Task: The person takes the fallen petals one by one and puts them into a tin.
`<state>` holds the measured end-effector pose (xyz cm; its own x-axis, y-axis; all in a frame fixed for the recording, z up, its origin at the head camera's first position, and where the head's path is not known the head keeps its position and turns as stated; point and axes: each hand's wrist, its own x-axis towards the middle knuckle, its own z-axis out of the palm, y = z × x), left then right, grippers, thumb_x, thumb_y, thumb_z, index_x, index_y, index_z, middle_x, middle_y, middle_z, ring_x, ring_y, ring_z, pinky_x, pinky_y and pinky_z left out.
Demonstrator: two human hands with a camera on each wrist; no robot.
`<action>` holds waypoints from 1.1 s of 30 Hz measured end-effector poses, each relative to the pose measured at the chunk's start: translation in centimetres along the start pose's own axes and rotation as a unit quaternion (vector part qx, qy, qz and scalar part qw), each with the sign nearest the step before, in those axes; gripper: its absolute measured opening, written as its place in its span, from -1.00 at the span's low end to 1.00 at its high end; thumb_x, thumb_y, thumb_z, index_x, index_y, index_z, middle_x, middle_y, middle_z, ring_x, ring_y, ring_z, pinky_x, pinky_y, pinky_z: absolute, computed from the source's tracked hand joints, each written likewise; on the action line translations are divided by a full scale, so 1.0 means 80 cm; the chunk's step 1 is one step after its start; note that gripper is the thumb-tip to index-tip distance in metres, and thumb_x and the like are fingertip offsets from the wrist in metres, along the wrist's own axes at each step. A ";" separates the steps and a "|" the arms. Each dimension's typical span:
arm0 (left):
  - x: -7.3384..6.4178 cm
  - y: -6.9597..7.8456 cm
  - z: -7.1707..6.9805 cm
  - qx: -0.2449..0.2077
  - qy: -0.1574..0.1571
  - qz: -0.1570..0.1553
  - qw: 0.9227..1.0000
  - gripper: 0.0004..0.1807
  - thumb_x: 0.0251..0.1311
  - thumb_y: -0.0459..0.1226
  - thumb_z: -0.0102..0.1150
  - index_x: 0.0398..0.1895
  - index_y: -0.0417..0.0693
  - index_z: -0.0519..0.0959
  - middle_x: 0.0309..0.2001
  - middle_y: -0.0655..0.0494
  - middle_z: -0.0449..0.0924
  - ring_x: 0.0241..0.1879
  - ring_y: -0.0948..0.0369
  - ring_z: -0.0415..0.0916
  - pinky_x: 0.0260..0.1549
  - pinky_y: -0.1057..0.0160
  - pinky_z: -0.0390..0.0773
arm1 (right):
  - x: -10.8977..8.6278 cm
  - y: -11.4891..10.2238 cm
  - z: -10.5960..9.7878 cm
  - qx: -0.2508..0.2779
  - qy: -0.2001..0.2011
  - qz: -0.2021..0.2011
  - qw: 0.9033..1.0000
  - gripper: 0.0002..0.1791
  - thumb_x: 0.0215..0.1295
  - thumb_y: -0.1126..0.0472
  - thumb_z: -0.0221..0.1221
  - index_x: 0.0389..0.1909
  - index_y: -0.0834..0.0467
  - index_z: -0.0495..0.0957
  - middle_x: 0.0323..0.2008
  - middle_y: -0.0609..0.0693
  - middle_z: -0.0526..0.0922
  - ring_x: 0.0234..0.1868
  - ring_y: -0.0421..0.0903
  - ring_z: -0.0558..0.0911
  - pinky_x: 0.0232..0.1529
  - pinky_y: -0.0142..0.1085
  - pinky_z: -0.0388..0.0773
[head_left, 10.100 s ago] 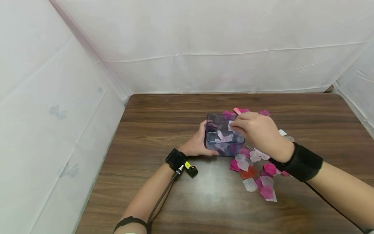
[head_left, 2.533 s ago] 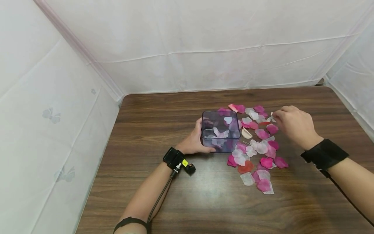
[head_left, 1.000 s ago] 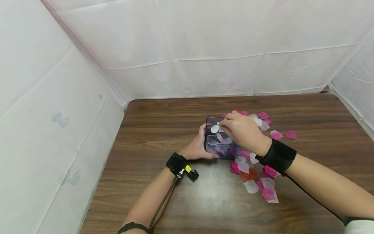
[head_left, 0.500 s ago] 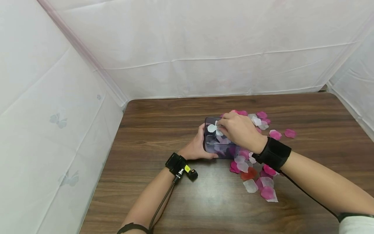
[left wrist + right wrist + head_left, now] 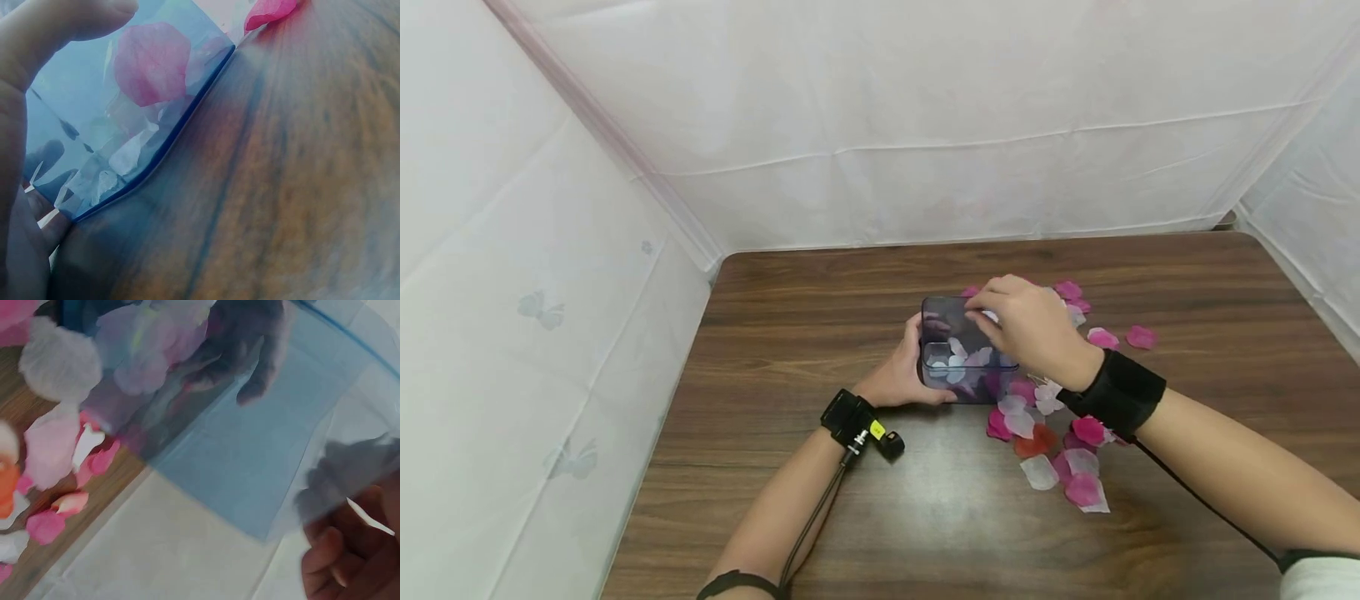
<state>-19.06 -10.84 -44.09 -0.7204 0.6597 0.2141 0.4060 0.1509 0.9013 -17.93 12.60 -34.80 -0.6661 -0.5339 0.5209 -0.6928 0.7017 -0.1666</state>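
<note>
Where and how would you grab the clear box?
Likely the left side of the clear box, coming in from the left. It stands upright and open-topped, and the left hand already spans that side, thumb along the near wall. Loose petals crowd the right, and this grip leaves the opening free for the right hand.

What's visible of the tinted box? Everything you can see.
The box is see-through with a bluish-purple tint, rectangular with rounded corners and a darker rim, and looks like plastic. It stands upright on the brown table, top open. Pale and pink petals show inside. The left hand has its left side in its grip, thumb along the near wall. The right hand is over the right part; contact is unclear.
</note>
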 end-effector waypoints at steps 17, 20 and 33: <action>-0.001 -0.031 -0.007 0.011 0.018 -0.020 1.000 0.36 -0.22 -0.33 0.68 0.51 -0.07 -0.20 0.37 -0.05 0.22 0.27 0.04 0.33 0.32 0.02 0.31 | -0.111 0.139 -0.062 -0.036 -0.062 0.220 0.973 -0.83 0.25 0.24 0.36 -0.22 0.27 0.73 -0.38 0.14 0.70 -0.47 0.02 0.60 -0.61 -0.12 0.46; -0.004 -0.032 -0.009 0.017 0.023 -0.027 0.999 0.36 -0.22 -0.29 0.68 0.52 -0.03 -0.19 0.35 0.01 0.23 0.26 0.10 0.34 0.31 0.08 0.32 | -0.132 0.162 -0.058 -0.008 -0.122 0.270 0.955 -0.75 0.30 0.19 0.33 -0.16 0.32 0.70 -0.38 0.18 0.71 -0.50 -0.01 0.58 -0.65 -0.18 0.43; -0.003 -0.029 -0.008 0.014 0.016 -0.022 1.000 0.35 -0.22 -0.32 0.68 0.51 -0.06 -0.19 0.36 -0.01 0.24 0.25 0.12 0.36 0.31 0.12 0.34 | -0.162 0.193 -0.034 -0.013 -0.200 0.307 0.930 -0.66 0.29 0.12 0.35 -0.11 0.33 0.69 -0.26 0.33 0.70 -0.47 0.04 0.57 -0.66 -0.13 0.45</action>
<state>-20.20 -11.86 -45.99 -0.7555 0.6281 0.1861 0.3885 0.2008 0.8993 -19.28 31.63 -41.86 -0.9873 -0.1573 -0.0204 -0.1435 0.9408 -0.3071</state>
